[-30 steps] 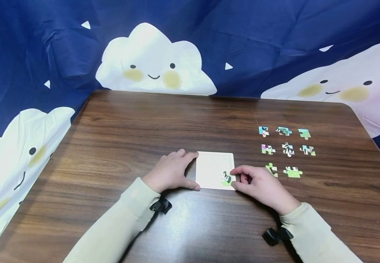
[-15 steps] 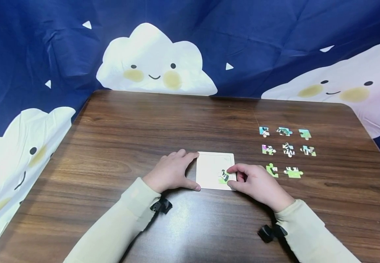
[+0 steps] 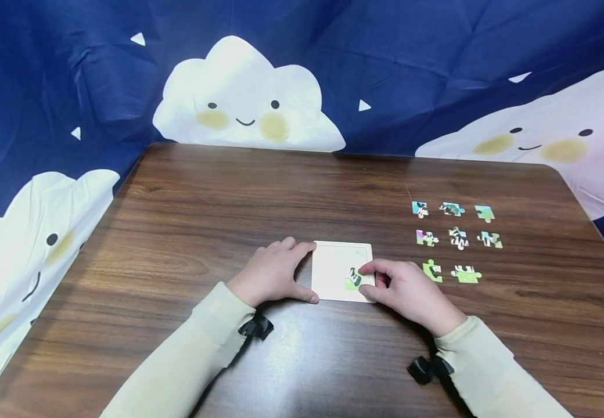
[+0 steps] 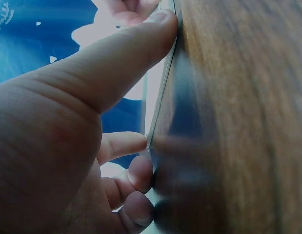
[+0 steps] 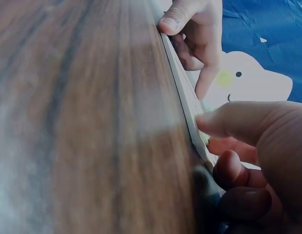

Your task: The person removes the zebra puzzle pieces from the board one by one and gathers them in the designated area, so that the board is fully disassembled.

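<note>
A square white puzzle tray (image 3: 330, 270) with a raised border lies on the table in front of me. My left hand (image 3: 273, 270) spreads along its left side, thumb at the near corner and index finger at the far one. In the left wrist view the thumb (image 4: 126, 51) stretches straight along the edge. My right hand (image 3: 412, 293) reaches over the tray's right border. Between its thumb and index finger it holds a puzzle piece (image 3: 353, 279) with a black-and-white animal on green, low over the tray's lower right part. The piece's right edge is hidden behind the fingertips.
Several loose puzzle pieces lie in rows right of the tray, among them a green one (image 3: 466, 274) and a striped one (image 3: 458, 237). Another piece (image 3: 431, 270) lies just beyond my right hand. A blue cloth (image 3: 380, 69) with clouds hangs behind the brown table (image 3: 202, 203).
My right hand has slid left with the puzzle piece, from the tray's lower right corner a little inward, and the piece has tilted slightly. The left hand and tray have stayed put.
</note>
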The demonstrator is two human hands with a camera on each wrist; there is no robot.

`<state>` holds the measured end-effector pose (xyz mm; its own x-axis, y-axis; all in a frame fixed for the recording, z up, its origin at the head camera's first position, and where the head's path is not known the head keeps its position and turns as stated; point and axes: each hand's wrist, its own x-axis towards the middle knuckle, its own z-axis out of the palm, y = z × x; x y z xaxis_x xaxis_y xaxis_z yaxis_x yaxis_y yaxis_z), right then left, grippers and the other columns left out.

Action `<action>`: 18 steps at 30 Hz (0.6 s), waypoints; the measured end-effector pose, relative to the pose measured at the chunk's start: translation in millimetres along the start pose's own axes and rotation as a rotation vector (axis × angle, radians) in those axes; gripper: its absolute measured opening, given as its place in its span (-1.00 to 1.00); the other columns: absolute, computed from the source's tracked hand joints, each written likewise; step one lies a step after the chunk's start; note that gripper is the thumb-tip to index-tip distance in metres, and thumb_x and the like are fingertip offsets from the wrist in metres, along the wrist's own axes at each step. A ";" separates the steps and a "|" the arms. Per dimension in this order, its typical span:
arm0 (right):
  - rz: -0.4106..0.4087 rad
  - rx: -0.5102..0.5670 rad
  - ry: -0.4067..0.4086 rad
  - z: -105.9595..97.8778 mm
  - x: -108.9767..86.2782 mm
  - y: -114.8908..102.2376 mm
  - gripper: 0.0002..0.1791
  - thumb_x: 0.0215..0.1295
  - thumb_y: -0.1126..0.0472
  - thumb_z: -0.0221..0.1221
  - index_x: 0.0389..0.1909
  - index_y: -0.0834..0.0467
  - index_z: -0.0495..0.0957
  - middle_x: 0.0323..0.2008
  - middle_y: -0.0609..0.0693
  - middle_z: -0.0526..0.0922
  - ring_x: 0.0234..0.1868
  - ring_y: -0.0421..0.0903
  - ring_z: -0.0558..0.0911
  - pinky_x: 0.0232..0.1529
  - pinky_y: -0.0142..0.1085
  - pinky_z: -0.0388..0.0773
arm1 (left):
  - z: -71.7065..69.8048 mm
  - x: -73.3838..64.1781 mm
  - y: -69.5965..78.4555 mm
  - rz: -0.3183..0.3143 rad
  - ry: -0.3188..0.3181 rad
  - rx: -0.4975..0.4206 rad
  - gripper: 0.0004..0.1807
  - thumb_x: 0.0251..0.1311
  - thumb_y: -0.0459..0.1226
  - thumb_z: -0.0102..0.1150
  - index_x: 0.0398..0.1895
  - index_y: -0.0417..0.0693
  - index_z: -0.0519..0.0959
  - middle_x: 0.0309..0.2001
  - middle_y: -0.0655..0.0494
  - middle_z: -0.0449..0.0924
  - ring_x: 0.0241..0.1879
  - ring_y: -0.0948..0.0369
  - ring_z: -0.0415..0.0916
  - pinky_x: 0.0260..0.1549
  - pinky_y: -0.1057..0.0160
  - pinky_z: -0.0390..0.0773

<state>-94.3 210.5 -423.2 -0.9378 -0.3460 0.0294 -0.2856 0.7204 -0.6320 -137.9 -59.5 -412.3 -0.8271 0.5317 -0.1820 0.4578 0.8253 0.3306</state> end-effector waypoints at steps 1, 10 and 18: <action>-0.003 0.000 0.004 0.2 0.2 0.2 -0.78 0.15 0.14 0.41 -0.16 0.03 0.70 -0.62 -0.26 0.41 -0.61 -0.33 0.36 -0.53 -0.37 0.32 | 0.1 0.1 -0.1 0.000 0.001 -0.001 0.14 -0.21 0.32 0.48 0.50 0.14 0.29 0.17 0.08 0.46 0.12 0.04 0.45 0.03 -0.08 0.43; 0.029 0.003 -0.007 -0.2 1.9 -1.9 -0.74 0.13 0.13 0.43 -0.15 0.07 0.70 -0.62 -0.24 0.41 -0.62 -0.32 0.35 -0.53 -0.36 0.32 | 0.1 0.4 -0.3 0.001 0.004 0.009 0.15 -0.21 0.32 0.47 0.50 0.14 0.29 0.17 0.07 0.47 0.11 0.04 0.46 0.02 -0.08 0.44; 0.011 -0.017 0.006 2.1 2.5 -2.7 -0.77 0.12 0.16 0.41 -0.18 0.08 0.70 -0.63 -0.27 0.40 -0.62 -0.34 0.36 -0.49 -0.38 0.35 | 0.1 -0.3 -0.5 0.002 0.001 0.008 0.14 -0.20 0.32 0.47 0.50 0.14 0.29 0.16 0.07 0.47 0.11 0.04 0.46 0.02 -0.07 0.44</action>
<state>-95.4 206.5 -423.0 -0.9421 -0.3342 0.0276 -0.2785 0.7341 -0.6193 -137.8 -60.1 -412.5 -0.8262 0.5336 -0.1807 0.4623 0.8255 0.3237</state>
